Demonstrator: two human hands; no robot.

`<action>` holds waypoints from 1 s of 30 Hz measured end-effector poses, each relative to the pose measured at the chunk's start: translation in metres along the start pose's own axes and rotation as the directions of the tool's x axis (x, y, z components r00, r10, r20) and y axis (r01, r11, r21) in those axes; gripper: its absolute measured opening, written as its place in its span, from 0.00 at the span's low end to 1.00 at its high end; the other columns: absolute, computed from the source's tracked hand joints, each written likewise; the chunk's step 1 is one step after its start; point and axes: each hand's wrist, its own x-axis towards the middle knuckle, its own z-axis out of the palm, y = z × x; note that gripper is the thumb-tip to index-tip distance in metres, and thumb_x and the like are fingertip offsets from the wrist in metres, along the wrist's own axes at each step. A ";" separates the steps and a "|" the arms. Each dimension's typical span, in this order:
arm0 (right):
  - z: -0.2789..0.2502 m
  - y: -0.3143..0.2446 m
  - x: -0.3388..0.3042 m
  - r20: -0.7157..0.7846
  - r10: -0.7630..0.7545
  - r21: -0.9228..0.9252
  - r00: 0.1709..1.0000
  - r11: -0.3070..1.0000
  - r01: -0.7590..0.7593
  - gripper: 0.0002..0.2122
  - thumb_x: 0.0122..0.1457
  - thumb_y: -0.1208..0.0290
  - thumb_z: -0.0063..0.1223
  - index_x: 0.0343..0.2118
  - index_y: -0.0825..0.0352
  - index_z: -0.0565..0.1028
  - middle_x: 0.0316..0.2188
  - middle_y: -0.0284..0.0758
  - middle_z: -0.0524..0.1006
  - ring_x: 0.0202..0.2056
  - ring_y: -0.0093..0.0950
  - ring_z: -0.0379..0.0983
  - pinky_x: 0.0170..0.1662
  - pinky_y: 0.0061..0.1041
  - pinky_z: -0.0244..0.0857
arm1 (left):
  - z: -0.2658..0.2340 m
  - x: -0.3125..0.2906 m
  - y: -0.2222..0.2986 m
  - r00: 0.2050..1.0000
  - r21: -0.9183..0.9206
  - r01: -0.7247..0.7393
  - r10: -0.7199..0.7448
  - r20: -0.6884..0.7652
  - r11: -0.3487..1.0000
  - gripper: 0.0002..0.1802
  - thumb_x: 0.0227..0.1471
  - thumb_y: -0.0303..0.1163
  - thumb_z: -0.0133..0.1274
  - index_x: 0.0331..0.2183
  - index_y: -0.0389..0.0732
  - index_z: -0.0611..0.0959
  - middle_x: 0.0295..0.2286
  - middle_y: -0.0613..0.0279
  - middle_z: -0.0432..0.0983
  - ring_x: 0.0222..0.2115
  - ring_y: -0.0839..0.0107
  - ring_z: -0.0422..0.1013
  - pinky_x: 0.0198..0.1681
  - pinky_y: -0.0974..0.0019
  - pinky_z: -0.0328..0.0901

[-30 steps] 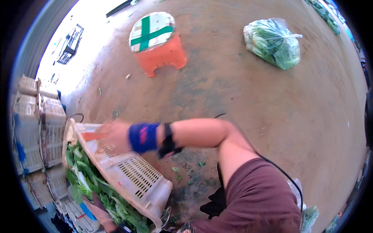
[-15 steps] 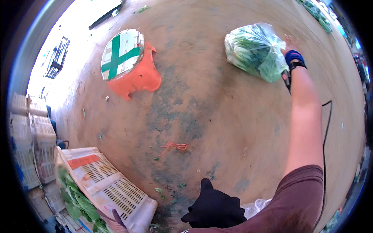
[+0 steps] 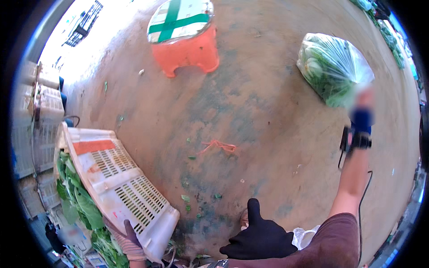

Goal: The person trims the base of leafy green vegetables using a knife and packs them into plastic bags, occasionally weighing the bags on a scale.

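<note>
My right hand (image 3: 364, 99), bare with a blue wristband, reaches far out to the right. It grips the lower edge of a clear plastic bag of leafy greens (image 3: 328, 67) lying on the concrete floor. My left hand (image 3: 128, 241), in a purplish glove, holds the near corner of a white slotted plastic crate (image 3: 118, 183) at the lower left. The crate is tipped on its side, and green leaves (image 3: 78, 205) spill out along its left edge.
An orange plastic stool (image 3: 185, 49) with a green-crossed white top stands at the back. Stacked pale crates (image 3: 38, 102) line the left. Orange string (image 3: 218, 146) and leaf scraps lie mid-floor. A black glove-shaped thing (image 3: 261, 236) and a white bag (image 3: 304, 234) sit near my body.
A second ago my right hand was on the white crate's rim at the left. It has swung across to the right and taken hold of the bag of greens. My left hand stays on the crate.
</note>
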 end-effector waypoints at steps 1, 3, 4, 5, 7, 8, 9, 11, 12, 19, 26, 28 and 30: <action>-0.015 -0.015 -0.020 0.069 0.092 0.254 0.993 0.961 -0.107 0.14 0.59 0.64 0.39 0.17 0.59 0.60 0.13 0.24 0.56 0.16 0.16 0.50 0.20 0.17 0.48 | 0.003 0.003 0.000 1.000 -0.041 0.000 0.001 0.015 0.999 0.41 0.47 0.33 0.47 0.57 0.36 0.46 0.54 0.49 0.48 0.52 0.59 0.51 0.56 0.62 0.46; -0.006 -0.037 -0.108 0.193 0.139 0.382 0.971 0.901 -0.205 0.13 0.57 0.67 0.42 0.17 0.58 0.59 0.12 0.24 0.53 0.15 0.17 0.48 0.19 0.17 0.45 | -0.002 -0.002 0.008 1.000 -0.030 0.017 -0.017 0.027 0.999 0.40 0.49 0.32 0.49 0.57 0.36 0.46 0.55 0.52 0.48 0.53 0.62 0.49 0.57 0.64 0.44; -0.001 -0.058 -0.143 0.124 0.142 0.376 0.982 0.909 -0.179 0.13 0.57 0.67 0.43 0.17 0.59 0.58 0.12 0.24 0.52 0.16 0.17 0.48 0.19 0.17 0.45 | 0.001 -0.001 0.015 0.999 -0.009 -0.011 0.012 0.038 1.000 0.39 0.49 0.32 0.49 0.57 0.35 0.47 0.55 0.52 0.48 0.53 0.62 0.49 0.57 0.64 0.43; 0.001 -0.073 -0.173 0.065 0.149 0.367 0.987 0.916 -0.163 0.13 0.56 0.67 0.43 0.17 0.59 0.58 0.12 0.24 0.52 0.16 0.17 0.48 0.19 0.17 0.45 | 0.000 -0.002 0.018 0.999 0.017 -0.034 0.033 0.043 0.999 0.39 0.49 0.32 0.49 0.57 0.35 0.47 0.54 0.52 0.48 0.53 0.62 0.49 0.57 0.64 0.43; -0.028 -0.101 -0.205 0.099 0.019 0.442 0.995 0.895 -0.061 0.12 0.55 0.68 0.45 0.18 0.60 0.59 0.13 0.25 0.54 0.16 0.17 0.49 0.20 0.17 0.46 | -0.004 0.002 0.025 0.995 -0.002 -0.041 0.041 0.091 0.999 0.39 0.47 0.24 0.47 0.57 0.36 0.46 0.54 0.50 0.47 0.52 0.62 0.51 0.56 0.64 0.46; -0.043 -0.109 -0.221 0.124 -0.019 0.456 0.992 0.889 -0.040 0.10 0.54 0.69 0.46 0.19 0.60 0.60 0.14 0.25 0.56 0.17 0.18 0.50 0.20 0.18 0.48 | -0.005 0.001 0.017 0.996 -0.162 0.019 -0.005 0.090 0.987 0.40 0.47 0.24 0.48 0.57 0.35 0.46 0.54 0.50 0.47 0.52 0.63 0.50 0.56 0.64 0.46; -0.051 -0.097 -0.250 0.016 -0.043 0.136 0.999 0.990 0.041 0.05 0.54 0.71 0.47 0.26 0.63 0.64 0.19 0.28 0.62 0.21 0.19 0.57 0.25 0.18 0.54 | -0.008 -0.003 0.022 0.997 -0.102 -0.010 0.017 0.070 0.995 0.40 0.47 0.25 0.49 0.57 0.34 0.47 0.54 0.50 0.47 0.52 0.64 0.51 0.56 0.64 0.46; -0.077 -0.093 -0.305 -0.035 -0.049 -0.117 0.998 0.992 0.044 0.06 0.53 0.71 0.48 0.33 0.65 0.68 0.24 0.30 0.68 0.24 0.21 0.63 0.29 0.18 0.61 | -0.007 0.003 0.003 0.988 -0.113 -0.097 0.110 0.109 0.989 0.40 0.47 0.28 0.51 0.56 0.34 0.48 0.54 0.47 0.49 0.53 0.62 0.52 0.56 0.65 0.46; -0.091 -0.091 -0.338 0.106 0.028 0.126 0.994 0.991 -0.041 0.07 0.54 0.70 0.47 0.33 0.65 0.68 0.24 0.30 0.68 0.24 0.21 0.63 0.28 0.18 0.61 | -0.007 0.009 0.003 0.979 -0.004 -0.155 0.154 0.134 0.988 0.41 0.47 0.29 0.52 0.56 0.33 0.48 0.53 0.44 0.50 0.53 0.60 0.52 0.56 0.64 0.47; -0.139 -0.097 -0.527 0.807 0.097 0.366 0.582 0.692 -0.622 0.13 0.56 0.60 0.45 0.36 0.64 0.68 0.26 0.30 0.70 0.20 0.19 0.62 0.23 0.17 0.61 | -0.019 0.000 -0.026 0.930 0.296 -0.367 0.353 0.101 0.882 0.43 0.50 0.46 0.45 0.56 0.33 0.45 0.52 0.35 0.50 0.52 0.44 0.50 0.56 0.58 0.46; -0.144 -0.214 -0.574 0.669 0.212 0.216 0.713 0.862 -0.459 0.15 0.55 0.64 0.45 0.15 0.59 0.58 0.11 0.24 0.56 0.12 0.17 0.51 0.13 0.16 0.47 | -0.050 -0.026 -0.013 0.963 0.527 -0.269 0.235 0.133 0.806 0.42 0.46 0.40 0.44 0.57 0.35 0.46 0.53 0.43 0.51 0.53 0.53 0.52 0.55 0.58 0.48; -0.150 -0.248 -0.569 0.755 0.144 0.163 0.639 0.904 -0.396 0.15 0.55 0.64 0.44 0.15 0.59 0.58 0.11 0.24 0.55 0.12 0.17 0.51 0.13 0.16 0.46 | -0.082 -0.070 -0.008 0.849 0.155 -0.527 0.522 0.074 0.835 0.34 0.46 0.38 0.44 0.55 0.41 0.55 0.49 0.42 0.56 0.48 0.52 0.58 0.50 0.56 0.55; -0.145 -0.289 -0.587 0.853 0.164 -0.024 0.495 0.961 -0.277 0.15 0.56 0.64 0.44 0.15 0.59 0.58 0.11 0.24 0.55 0.12 0.17 0.50 0.13 0.16 0.44 | -0.122 -0.109 -0.021 0.763 -0.331 -0.550 0.623 0.173 0.767 0.28 0.46 0.34 0.46 0.51 0.42 0.63 0.43 0.42 0.62 0.38 0.53 0.67 0.40 0.54 0.63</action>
